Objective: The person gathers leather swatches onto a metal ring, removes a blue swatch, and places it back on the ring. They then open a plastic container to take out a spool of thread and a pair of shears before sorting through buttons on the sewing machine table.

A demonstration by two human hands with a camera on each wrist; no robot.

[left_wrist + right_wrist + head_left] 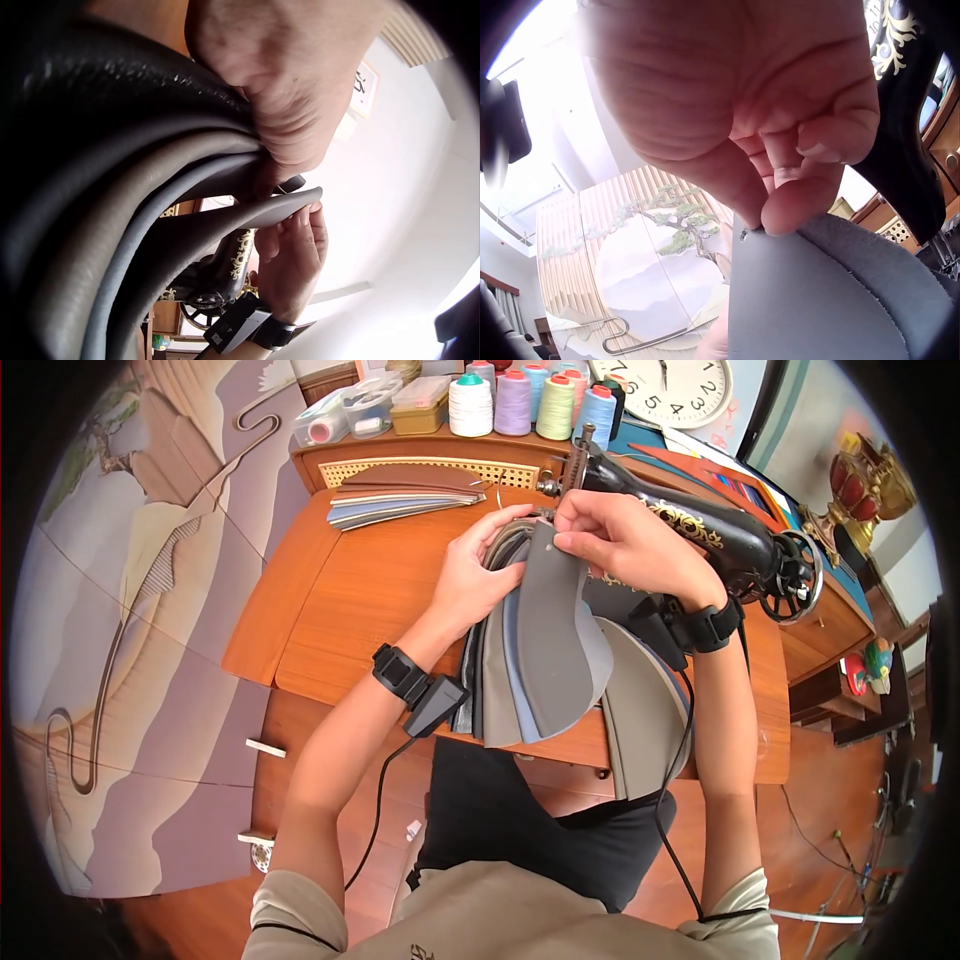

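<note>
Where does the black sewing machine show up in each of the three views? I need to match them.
Head: sewing machine at upper right.
Left wrist: lower middle, partly hidden behind the layered pieces.
Right wrist: upper right, cut off by the picture's edge.
Shared landmark: the right hand, beside the machine in every view.

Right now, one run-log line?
left hand: grips fanned stack | right hand: pinches narrow end of gray piece | sewing machine: beyond right hand | second fan: on table
</note>
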